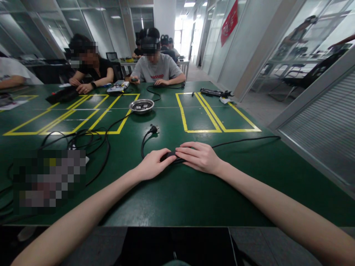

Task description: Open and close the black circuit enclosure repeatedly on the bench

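Observation:
A small, dark, elongated object (171,154) lies low over the green table in front of me, mostly covered by my fingers, so its exact kind is hidden. My left hand (154,164) grips its left end, the thumb along the near side. From the right, my right hand (202,158) closes over the other end with its fingers held together. A short black cord with a plug (153,129) curves up beyond my left hand, the prongs pointing right. Another thin black cable (244,140) runs from behind my right hand toward the table's right edge.
Tangled black cables (107,151) lie at left beside a pixelated patch. Farther back stands a metal bowl (131,108) holding small metal parts. Yellow tape (203,131) marks the green table (177,203). A black tool-like object (213,92) lies far right. Co-workers (158,68) sit opposite.

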`<state>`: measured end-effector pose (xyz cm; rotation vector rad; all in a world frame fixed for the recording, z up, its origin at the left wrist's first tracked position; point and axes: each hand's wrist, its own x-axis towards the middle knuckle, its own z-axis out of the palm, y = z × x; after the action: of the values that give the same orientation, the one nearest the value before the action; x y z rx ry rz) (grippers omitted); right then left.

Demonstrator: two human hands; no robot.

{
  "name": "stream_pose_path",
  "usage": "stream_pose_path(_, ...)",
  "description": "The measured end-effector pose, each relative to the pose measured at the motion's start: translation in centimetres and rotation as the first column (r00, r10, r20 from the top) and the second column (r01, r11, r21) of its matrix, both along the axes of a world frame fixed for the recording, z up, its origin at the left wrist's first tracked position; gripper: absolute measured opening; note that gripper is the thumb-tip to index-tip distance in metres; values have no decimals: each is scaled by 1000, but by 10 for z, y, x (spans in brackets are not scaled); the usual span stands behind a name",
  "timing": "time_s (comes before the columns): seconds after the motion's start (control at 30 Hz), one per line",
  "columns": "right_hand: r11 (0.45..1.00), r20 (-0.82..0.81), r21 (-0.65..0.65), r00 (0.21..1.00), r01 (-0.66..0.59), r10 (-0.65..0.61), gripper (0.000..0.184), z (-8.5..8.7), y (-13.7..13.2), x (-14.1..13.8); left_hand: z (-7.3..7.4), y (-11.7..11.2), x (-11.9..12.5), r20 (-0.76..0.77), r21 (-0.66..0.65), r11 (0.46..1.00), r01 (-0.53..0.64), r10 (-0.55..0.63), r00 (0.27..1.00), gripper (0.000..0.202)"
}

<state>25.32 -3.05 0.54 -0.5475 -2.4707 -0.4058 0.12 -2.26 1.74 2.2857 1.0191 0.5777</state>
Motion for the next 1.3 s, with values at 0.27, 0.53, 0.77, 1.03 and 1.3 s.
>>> stream_pose_path(0.27, 1000, 43, 6, 999, 25, -25, 27, -2, 4, -3, -2, 1, -1, 122, 12, 999, -48, 46, 991, 29)
stream_pose_path(0.53, 926, -77, -374, 994, 46, -80, 39, -4, 8, 1, -4, 1, -5, -38, 407, 913, 25, -11, 999, 29)
stream_pose_path(0.77, 944, -108, -328, 990, 45, -85, 32, -1, 3, -3, -7, 4, -6, -61, 444, 895, 50, -26, 998, 29)
stream_pose_path(1.03, 910, -62, -412, 994, 51, -84, 30, -4, 3, -5, -7, 4, -6, -80, 415, 908, 55, -23, 997, 31)
stream_pose_path(1.3, 924, 19, -372, 996, 85, -84, 52, -1, -1, -7, -8, 3, -5, -100, 382, 922, 58, -21, 995, 31)
